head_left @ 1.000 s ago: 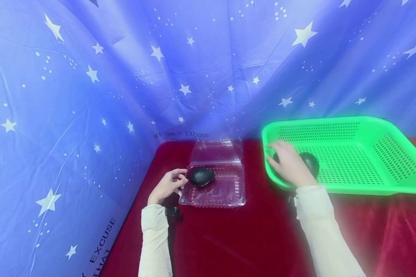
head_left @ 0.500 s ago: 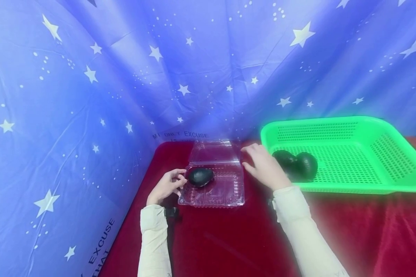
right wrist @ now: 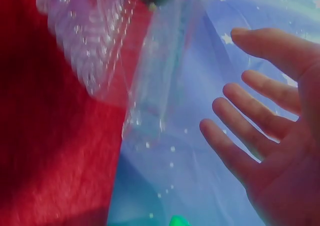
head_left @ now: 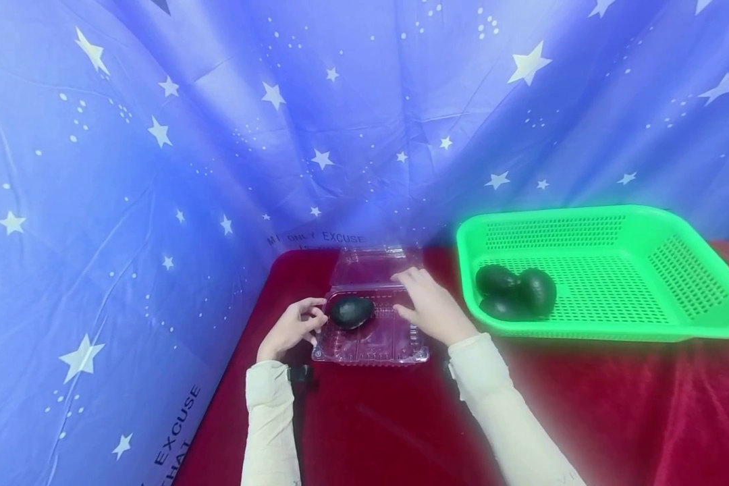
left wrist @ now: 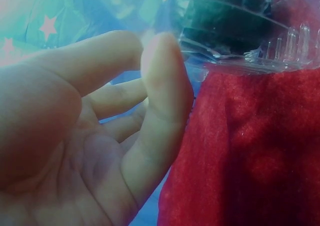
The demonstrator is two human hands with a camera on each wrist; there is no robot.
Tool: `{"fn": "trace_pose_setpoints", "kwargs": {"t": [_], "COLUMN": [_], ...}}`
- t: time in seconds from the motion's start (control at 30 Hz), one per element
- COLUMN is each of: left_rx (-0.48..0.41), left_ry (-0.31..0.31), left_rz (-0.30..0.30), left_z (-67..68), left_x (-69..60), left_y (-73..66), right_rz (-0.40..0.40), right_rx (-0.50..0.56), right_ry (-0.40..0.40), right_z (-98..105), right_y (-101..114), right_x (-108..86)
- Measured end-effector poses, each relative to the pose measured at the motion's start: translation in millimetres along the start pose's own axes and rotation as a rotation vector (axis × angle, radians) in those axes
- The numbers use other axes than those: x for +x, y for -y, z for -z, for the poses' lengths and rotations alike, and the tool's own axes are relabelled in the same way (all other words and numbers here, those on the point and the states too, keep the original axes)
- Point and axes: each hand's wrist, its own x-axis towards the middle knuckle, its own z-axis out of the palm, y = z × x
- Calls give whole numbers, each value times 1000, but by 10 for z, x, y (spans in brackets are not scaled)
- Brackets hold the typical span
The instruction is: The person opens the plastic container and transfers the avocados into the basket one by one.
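A clear plastic clamshell container [head_left: 376,347] lies on the red cloth with its lid [head_left: 370,266] folded back. One dark avocado [head_left: 351,312] rests in the left part of its base. At the container's left edge, my left hand [head_left: 288,331] pinches the rim between thumb and fingers; the exact contact is partly hidden. Over the container's right side hovers my right hand [head_left: 431,307], its fingers [right wrist: 245,126] spread and nothing held. Several more avocados [head_left: 537,291] sit together in the left end of a green basket [head_left: 698,324].
Red cloth [head_left: 376,425] covers the table. A blue star-patterned curtain [head_left: 364,121] hangs behind and along the left side. The basket's raised rim stands to the right of the right forearm [head_left: 492,391].
My right hand has left the basket and moved left, without anything in it, to the container's right side. The left hand and the avocado in the container stay put.
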Motion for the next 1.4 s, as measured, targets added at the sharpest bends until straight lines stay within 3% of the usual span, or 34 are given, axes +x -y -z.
{"fn": "trace_pose_setpoints", "kwargs": {"t": [0.13,0.37,0.47,0.8,1.4], "left_rx": [9,5,14,1,-1], "left_ry": [0,6,6,-8,-11], "left_rz": [9,10,9,10,-4], "left_z": [1,-49,-62,-22,-24], "left_x": [19,-115,-135,1,-11], "left_y": [17,-247,-301,-5,4], "right_rz": [22,43,46,63,101], "right_rx": [9,16,25,77,106], "right_ry": [8,33,51,106,155], "right_z": [-78,-190,-230,-381,-655], "right_y": [62,145,176,277,314], "right_x": [27,63,75,92,97]}}
